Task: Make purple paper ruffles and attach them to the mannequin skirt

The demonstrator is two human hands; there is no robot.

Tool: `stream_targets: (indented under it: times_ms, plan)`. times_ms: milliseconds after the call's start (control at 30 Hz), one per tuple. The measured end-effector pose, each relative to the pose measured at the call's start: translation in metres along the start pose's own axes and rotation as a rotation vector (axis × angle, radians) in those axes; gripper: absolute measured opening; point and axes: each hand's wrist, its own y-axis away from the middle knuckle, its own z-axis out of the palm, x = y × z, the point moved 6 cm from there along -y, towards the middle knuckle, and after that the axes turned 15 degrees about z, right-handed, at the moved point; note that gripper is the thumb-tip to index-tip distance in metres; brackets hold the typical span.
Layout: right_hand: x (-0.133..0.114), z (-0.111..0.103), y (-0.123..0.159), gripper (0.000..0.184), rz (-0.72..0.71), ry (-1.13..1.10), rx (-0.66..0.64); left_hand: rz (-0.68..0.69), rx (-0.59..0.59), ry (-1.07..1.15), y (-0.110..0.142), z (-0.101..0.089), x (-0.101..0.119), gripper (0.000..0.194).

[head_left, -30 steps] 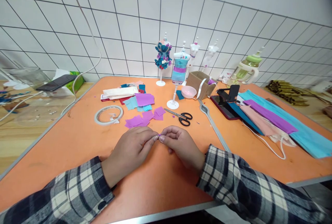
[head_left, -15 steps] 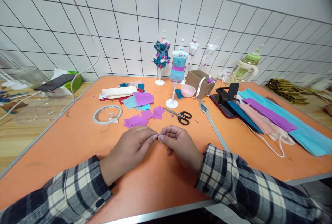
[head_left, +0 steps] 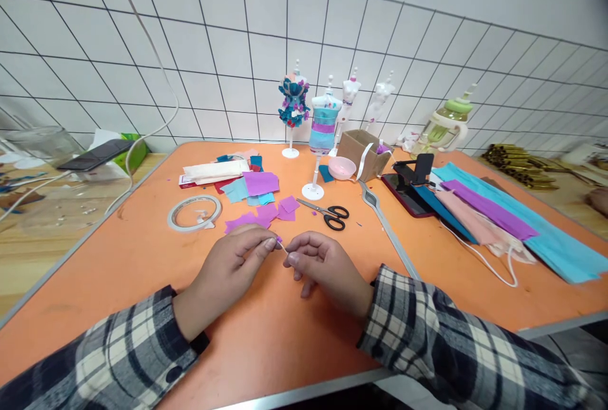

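My left hand (head_left: 232, 274) is closed in a pinch on a small purple piece (head_left: 279, 240), whose edge shows at the fingertips. From there a thin white strip (head_left: 284, 248) runs to my right hand (head_left: 327, 270), which pinches its other end between thumb and forefinger. Whether the strip is paper, tape or stick I cannot tell. Just beyond my hands lie cut purple squares (head_left: 267, 211) and black-handled scissors (head_left: 327, 211). A roll of white tape (head_left: 171, 213) lies flat to the left.
Small white mannequins on stands, one dressed in blue and purple (head_left: 323, 128), stand at the back. Beside them are a pink bowl (head_left: 342, 168), a cardboard box (head_left: 356, 150) and a green-lidded bottle (head_left: 446, 123). Long coloured sheets (head_left: 503, 210) and a phone (head_left: 403, 194) lie right.
My hands have moved slightly apart, the left one leftward. The thin white strip now shows between the fingertips, which nearly met before. The camera view has shifted a little.
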Motion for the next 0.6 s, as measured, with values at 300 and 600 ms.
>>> stream_targets:
  times_ms: [300,600]
  plan:
    - [0.000,-0.004,-0.005,0.040,0.052,0.150,-0.195,0.066,-0.168,0.237,-0.002,0.009,0.012,0.036]
    - [-0.025,-0.002,0.016,0.018,-0.575,0.889,-0.197,-0.020,-0.521,0.598,0.007,0.028,0.021,0.039]
